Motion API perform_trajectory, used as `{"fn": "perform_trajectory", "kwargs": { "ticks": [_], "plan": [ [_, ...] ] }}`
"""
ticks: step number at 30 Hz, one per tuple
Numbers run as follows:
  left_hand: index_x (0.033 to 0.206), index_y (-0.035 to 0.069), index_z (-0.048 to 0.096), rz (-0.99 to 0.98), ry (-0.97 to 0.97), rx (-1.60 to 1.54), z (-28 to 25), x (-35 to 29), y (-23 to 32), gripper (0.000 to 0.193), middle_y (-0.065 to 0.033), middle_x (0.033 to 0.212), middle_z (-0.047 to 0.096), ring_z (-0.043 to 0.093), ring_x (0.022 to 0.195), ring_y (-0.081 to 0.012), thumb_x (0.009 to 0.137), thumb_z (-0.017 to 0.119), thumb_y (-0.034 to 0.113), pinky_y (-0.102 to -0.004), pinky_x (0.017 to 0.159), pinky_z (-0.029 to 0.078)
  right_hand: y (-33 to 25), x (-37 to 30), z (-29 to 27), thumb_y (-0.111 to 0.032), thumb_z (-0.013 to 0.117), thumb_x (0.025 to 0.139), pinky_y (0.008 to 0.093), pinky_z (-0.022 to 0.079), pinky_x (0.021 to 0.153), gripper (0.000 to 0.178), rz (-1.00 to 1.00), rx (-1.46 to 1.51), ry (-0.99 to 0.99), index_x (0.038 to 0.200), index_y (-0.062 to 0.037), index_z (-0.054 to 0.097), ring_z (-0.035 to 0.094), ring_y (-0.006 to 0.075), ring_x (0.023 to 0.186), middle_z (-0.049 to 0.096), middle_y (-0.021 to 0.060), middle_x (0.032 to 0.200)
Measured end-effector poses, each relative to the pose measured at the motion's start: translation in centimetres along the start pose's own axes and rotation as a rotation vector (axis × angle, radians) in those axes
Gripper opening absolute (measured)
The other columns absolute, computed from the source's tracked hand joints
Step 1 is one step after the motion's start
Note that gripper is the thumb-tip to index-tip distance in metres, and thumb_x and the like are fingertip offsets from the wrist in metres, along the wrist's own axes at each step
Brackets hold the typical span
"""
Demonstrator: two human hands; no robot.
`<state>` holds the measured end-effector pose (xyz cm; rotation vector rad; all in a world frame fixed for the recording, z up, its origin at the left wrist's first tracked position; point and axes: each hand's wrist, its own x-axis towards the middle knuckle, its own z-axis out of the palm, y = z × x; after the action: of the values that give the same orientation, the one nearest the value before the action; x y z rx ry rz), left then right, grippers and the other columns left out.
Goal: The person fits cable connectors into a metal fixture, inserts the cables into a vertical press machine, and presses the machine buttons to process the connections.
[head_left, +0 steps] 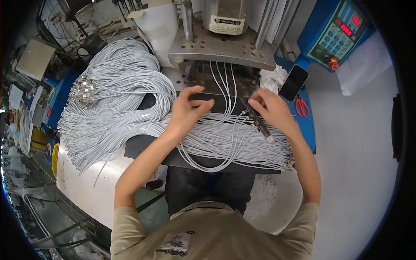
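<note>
My left hand (188, 112) hovers over the white cables in front of the press, thumb and fingers apart, with nothing visible in them. My right hand (275, 112) has its thumb and fingers curled at the upper part of a dark narrow bar (259, 123), which slants across the cables and has a pale tip. Several white cable ends meet the bar's side, and their lengths loop (210, 169) toward me. Other white cables (225, 84) run into the press's dark lower fixture (201, 80). Below both hands lies a wide row of white cables (234, 145).
A large coiled bundle of white cables (117, 65) covers the left side. The press's steel plate (221, 48) stands ahead. To the right are a black phone (294, 82), red-handled scissors (302, 107) and a blue control panel (336, 37). A round white surface (281, 195) sits below.
</note>
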<state>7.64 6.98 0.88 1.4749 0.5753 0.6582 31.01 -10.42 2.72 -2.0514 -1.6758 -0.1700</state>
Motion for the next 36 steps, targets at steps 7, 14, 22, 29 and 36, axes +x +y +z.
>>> {"fn": "perform_trajectory", "kwargs": {
  "ticks": [7, 14, 22, 29, 36],
  "plan": [
    [0.118, -0.014, 0.063, -0.567, -0.219, -0.409, 3.9, 7.5, -4.3, 0.038, -0.0144, 0.1, 0.072, 0.072, 0.074, -0.0143, 0.092, 0.077, 0.011, -0.0204, 0.053, 0.053, 11.9, 15.9, 14.8, -0.03, 0.061, 0.099, 0.0465, 0.049, 0.101, 0.035, -0.142, -0.342, 0.482, 0.125, -0.0072, 0.065, 0.065, 0.0331, 0.111, 0.069, 0.0132, 0.117],
    [0.109, -0.007, 0.07, -0.514, -0.393, -0.589, 0.3, 4.8, -3.8, 0.03, -0.0098, 0.093, 0.076, 0.065, 0.059, -0.0067, 0.098, 0.073, 0.021, -0.0161, 0.043, 0.041, 12.2, 19.0, 19.4, -0.042, 0.056, 0.103, 0.0381, 0.052, 0.095, 0.037, 0.377, 1.541, 0.657, 0.126, -0.0141, 0.063, 0.066, 0.0255, 0.104, 0.069, 0.004, 0.11],
    [0.105, -0.006, 0.072, -0.363, -0.229, -0.246, -2.8, -0.6, 2.8, 0.031, -0.0105, 0.094, 0.078, 0.057, 0.045, -0.006, 0.1, 0.071, 0.024, -0.0182, 0.038, 0.037, 8.2, 11.7, 10.1, -0.057, 0.055, 0.101, 0.0416, 0.056, 0.074, 0.05, 0.909, 0.92, -0.152, 0.122, -0.0127, 0.065, 0.072, 0.0327, 0.081, 0.072, 0.0085, 0.082],
    [0.096, -0.005, 0.074, -0.367, -0.17, -0.026, -6.7, -8.8, 8.6, 0.027, -0.0129, 0.088, 0.077, 0.061, 0.045, -0.0112, 0.099, 0.071, 0.021, -0.0214, 0.04, 0.046, -1.7, 10.5, 9.0, -0.064, 0.059, 0.095, 0.0533, 0.056, 0.073, 0.068, 0.319, -0.082, -0.24, 0.094, 0.0031, 0.072, 0.072, 0.0442, 0.089, 0.072, 0.026, 0.09],
    [0.089, -0.005, 0.069, 0.165, 0.587, 0.168, -19.5, 0.0, 1.9, 0.045, -0.0145, 0.073, 0.073, 0.055, 0.038, -0.0137, 0.105, 0.059, 0.036, -0.0251, 0.036, 0.041, -1.2, 9.1, 9.9, -0.046, 0.066, 0.095, 0.0517, 0.056, 0.079, 0.05, 0.17, -0.158, -0.132, 0.11, 0.0019, 0.062, 0.07, 0.0443, 0.096, 0.067, 0.0267, 0.109]
  ]
}}
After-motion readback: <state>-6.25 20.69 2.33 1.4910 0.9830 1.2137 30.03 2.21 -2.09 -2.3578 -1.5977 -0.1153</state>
